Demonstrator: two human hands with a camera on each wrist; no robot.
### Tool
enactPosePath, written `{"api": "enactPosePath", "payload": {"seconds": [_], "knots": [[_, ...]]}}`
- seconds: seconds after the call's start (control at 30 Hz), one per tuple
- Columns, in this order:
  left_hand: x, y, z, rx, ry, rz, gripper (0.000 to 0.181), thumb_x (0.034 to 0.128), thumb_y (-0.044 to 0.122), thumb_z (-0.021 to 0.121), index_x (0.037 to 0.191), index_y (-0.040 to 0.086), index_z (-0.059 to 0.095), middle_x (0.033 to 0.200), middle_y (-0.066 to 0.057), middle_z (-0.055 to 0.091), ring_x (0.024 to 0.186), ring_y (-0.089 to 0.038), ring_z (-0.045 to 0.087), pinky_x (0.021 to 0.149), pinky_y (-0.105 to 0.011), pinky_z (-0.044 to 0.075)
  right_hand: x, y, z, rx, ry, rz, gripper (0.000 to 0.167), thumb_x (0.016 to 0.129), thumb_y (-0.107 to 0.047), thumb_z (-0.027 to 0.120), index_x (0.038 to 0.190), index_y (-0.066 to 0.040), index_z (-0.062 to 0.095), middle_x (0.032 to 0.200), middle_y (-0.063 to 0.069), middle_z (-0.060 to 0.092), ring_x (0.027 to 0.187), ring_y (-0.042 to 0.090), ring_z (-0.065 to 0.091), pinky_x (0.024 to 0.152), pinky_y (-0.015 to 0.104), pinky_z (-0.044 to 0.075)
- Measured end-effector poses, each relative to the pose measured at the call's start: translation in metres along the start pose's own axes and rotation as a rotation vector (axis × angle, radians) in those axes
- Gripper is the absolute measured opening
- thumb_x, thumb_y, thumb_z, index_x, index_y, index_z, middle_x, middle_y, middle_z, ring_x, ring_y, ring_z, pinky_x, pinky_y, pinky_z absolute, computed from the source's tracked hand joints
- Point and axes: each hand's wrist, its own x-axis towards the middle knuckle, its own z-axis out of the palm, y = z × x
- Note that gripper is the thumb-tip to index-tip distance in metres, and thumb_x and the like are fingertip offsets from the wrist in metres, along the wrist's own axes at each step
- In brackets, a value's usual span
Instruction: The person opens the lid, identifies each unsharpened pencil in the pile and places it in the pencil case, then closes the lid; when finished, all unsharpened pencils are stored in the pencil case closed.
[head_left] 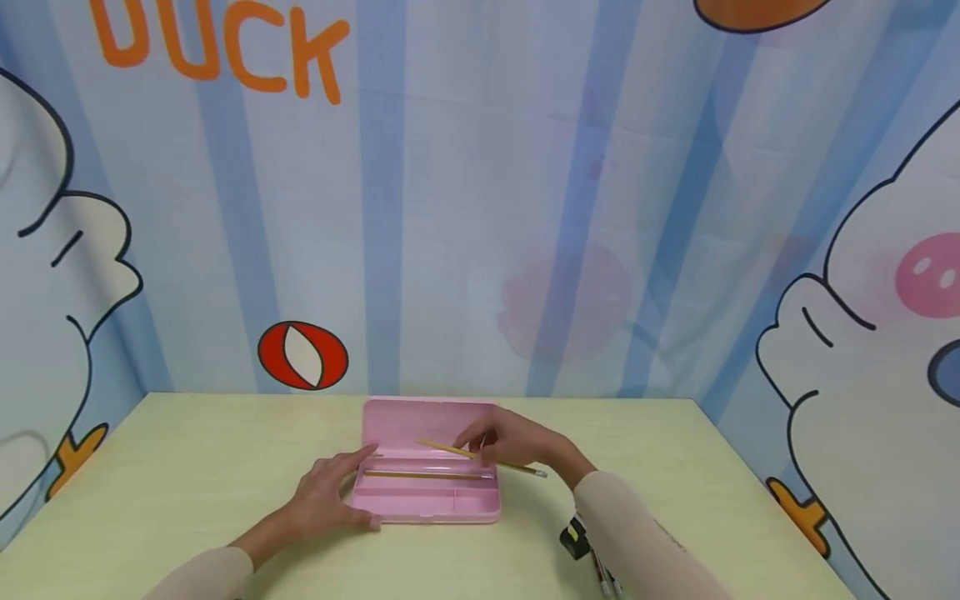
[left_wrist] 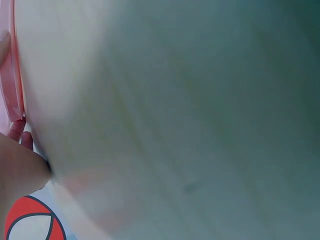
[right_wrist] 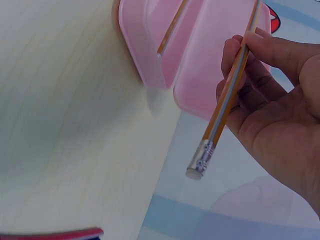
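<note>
A pink pencil case (head_left: 417, 510) lies with its lid up on the table. One yellow pencil (head_left: 427, 475) is inside it, lengthwise. My left hand (head_left: 322, 493) holds the case's left end, thumb at the front edge and fingers toward the hinge side. Above the case's right part, my right hand (head_left: 517, 437) pinches a second yellow pencil (right_wrist: 225, 107) between thumb and fingers. This pencil slants, its silver ferrule and eraser end pointing right in the head view. In the left wrist view only a pink edge of the case (left_wrist: 11, 85) and some fingers show.
On the table (head_left: 225, 442), partly under the right forearm, lie a small black-and-yellow object (head_left: 575, 540) and several slim, pen-like items (head_left: 602, 575). A printed curtain (head_left: 465, 208) hangs behind the table and along both sides.
</note>
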Motion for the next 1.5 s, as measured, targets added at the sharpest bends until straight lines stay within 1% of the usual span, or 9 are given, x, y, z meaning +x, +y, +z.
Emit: {"api": "enactPosePath", "payload": {"seconds": [0.13,0.27,0.47,0.6,0.8,0.93,1.1,1.3,1.5], "knots": [[0.000,-0.001,0.001,0.004,0.000,-0.006,0.105,0.0627,0.035,0.094,0.152,0.016,0.042,0.145,-0.016,0.054,0.120,-0.032,0.046,0.101,-0.061,0.037,0.015,-0.005,0.011,-0.043,0.018,0.005,0.037,0.086,0.014,0.055,0.115,0.001,0.073,0.099,0.014,0.072,0.077,0.004,0.054,0.069,0.018,0.047],[0.000,-0.002,0.002,0.006,-0.005,-0.011,0.105,0.0634,0.036,0.094,0.153,0.018,0.041,0.146,-0.015,0.053,0.122,-0.033,0.045,0.102,-0.061,0.037,0.026,-0.011,0.022,-0.095,0.024,0.034,0.035,0.086,0.014,0.058,0.112,-0.002,0.075,0.094,0.010,0.074,0.077,0.003,0.056,0.070,0.016,0.049],[0.001,-0.003,0.002,0.003,-0.009,-0.017,0.107,0.0638,0.038,0.094,0.154,0.018,0.040,0.148,-0.015,0.052,0.123,-0.034,0.045,0.103,-0.063,0.037,0.041,-0.017,0.037,-0.120,0.024,0.082,0.031,0.088,0.010,0.059,0.110,-0.004,0.077,0.096,0.009,0.075,0.076,0.004,0.056,0.070,0.016,0.049],[0.002,-0.002,0.002,-0.008,-0.019,-0.045,0.107,0.0644,0.038,0.093,0.154,0.019,0.039,0.149,-0.015,0.051,0.124,-0.034,0.044,0.104,-0.066,0.036,0.049,-0.017,0.045,-0.137,0.014,0.127,0.030,0.090,0.009,0.060,0.109,-0.007,0.078,0.097,0.004,0.076,0.074,0.002,0.054,0.069,0.015,0.047],[0.001,0.000,0.002,-0.004,-0.022,-0.066,0.106,0.0642,0.038,0.093,0.153,0.018,0.040,0.149,-0.016,0.051,0.125,-0.035,0.044,0.105,-0.066,0.034,0.051,-0.017,0.053,-0.138,0.009,0.165,0.027,0.089,0.008,0.064,0.107,-0.007,0.079,0.087,0.001,0.073,0.070,0.002,0.050,0.066,0.014,0.045],[0.001,0.001,0.001,-0.008,-0.031,-0.077,0.105,0.0646,0.039,0.093,0.153,0.017,0.040,0.149,-0.017,0.049,0.127,-0.036,0.043,0.107,-0.067,0.032,0.052,-0.017,0.058,-0.156,0.009,0.165,0.023,0.089,0.006,0.067,0.104,-0.006,0.079,0.090,0.002,0.075,0.071,0.001,0.051,0.068,0.013,0.048],[0.002,0.001,0.002,-0.017,-0.041,-0.105,0.102,0.0641,0.041,0.093,0.150,0.016,0.045,0.150,-0.017,0.049,0.127,-0.036,0.042,0.107,-0.068,0.032,0.054,-0.016,0.062,-0.171,0.014,0.198,0.024,0.088,0.007,0.068,0.103,-0.008,0.080,0.093,-0.001,0.076,0.072,0.001,0.052,0.069,0.013,0.049],[0.003,0.000,0.002,0.003,-0.032,-0.088,0.098,0.0636,0.039,0.093,0.147,0.012,0.050,0.148,-0.019,0.049,0.125,-0.038,0.043,0.107,-0.068,0.031,0.054,-0.017,0.065,-0.199,0.027,0.220,0.026,0.088,0.007,0.067,0.103,-0.010,0.080,0.093,-0.002,0.076,0.071,0.001,0.052,0.066,0.013,0.047],[0.005,0.000,0.002,0.003,-0.032,-0.108,0.098,0.0627,0.039,0.094,0.147,0.012,0.050,0.148,-0.018,0.050,0.126,-0.038,0.044,0.107,-0.067,0.032,0.053,-0.018,0.066,-0.190,0.040,0.251,0.026,0.089,0.007,0.066,0.103,-0.011,0.080,0.095,-0.002,0.077,0.072,0.001,0.053,0.067,0.013,0.048]]}}
